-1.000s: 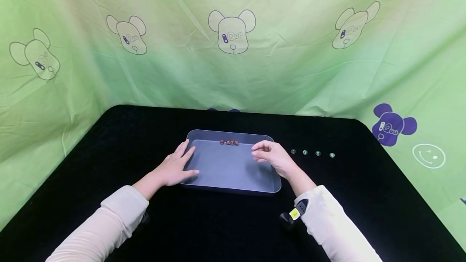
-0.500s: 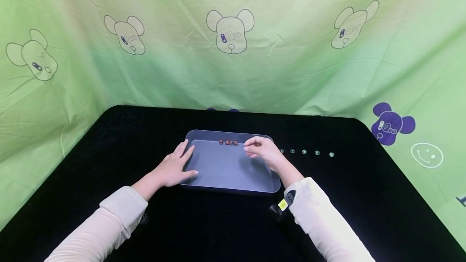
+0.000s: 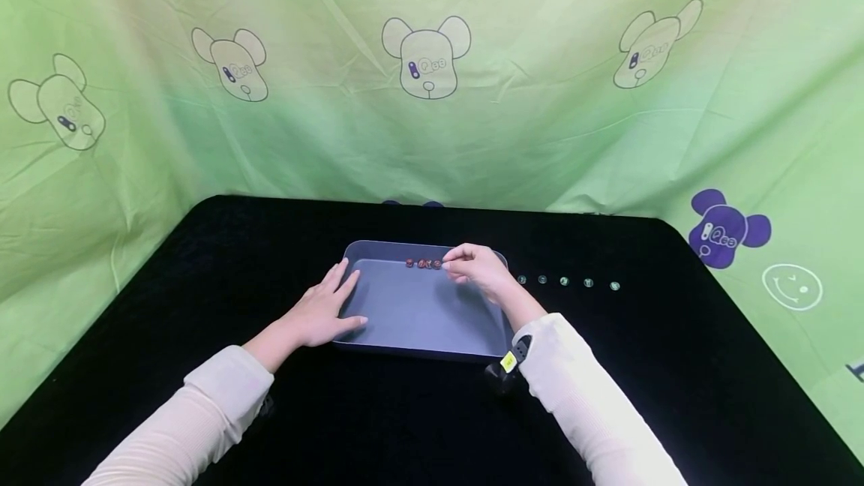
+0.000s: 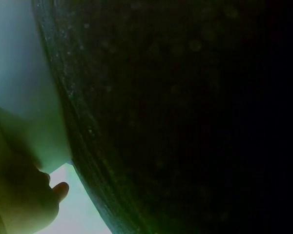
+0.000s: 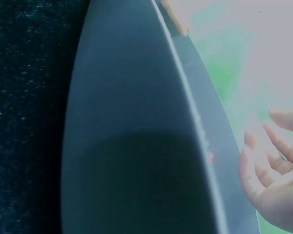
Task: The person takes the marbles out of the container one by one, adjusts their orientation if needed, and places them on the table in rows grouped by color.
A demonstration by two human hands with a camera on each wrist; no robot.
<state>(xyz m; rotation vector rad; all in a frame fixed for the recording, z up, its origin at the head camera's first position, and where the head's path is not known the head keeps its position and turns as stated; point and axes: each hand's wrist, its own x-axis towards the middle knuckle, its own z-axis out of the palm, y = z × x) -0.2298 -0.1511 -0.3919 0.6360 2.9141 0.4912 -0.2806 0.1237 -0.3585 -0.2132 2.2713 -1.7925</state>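
Watching from far away, I see a person's two bare hands at a blue-gray baking tray (image 3: 405,310). The tray sits flat on a black cloth (image 3: 418,426) that covers the table.

The left hand (image 3: 322,311) rests on the left side of the tray. Its fingers are spread and nearly straight over the rim, and its thumb points in over the near left corner. It grips nothing.

The right hand (image 3: 481,268) is over the far right part of the tray. Its fingers are bent, and the tips of the thumb and first finger are close together. I cannot tell if they pinch something small. These tips are just beside the right end of a short row of little red-brown pieces (image 3: 422,264). The row lies inside the tray, near its far wall. Any marks on them are too tiny for me to read.

Right of the tray, five small round green pieces (image 3: 564,281) lie on the cloth in a line, with gaps between them.

Both arms wear pale sleeves (image 3: 574,388). A yellow label (image 3: 508,361) shows by the right cuff. Behind the table hangs a green curtain (image 3: 324,148) with cartoon animal heads on it. My left wrist view is mostly dark.
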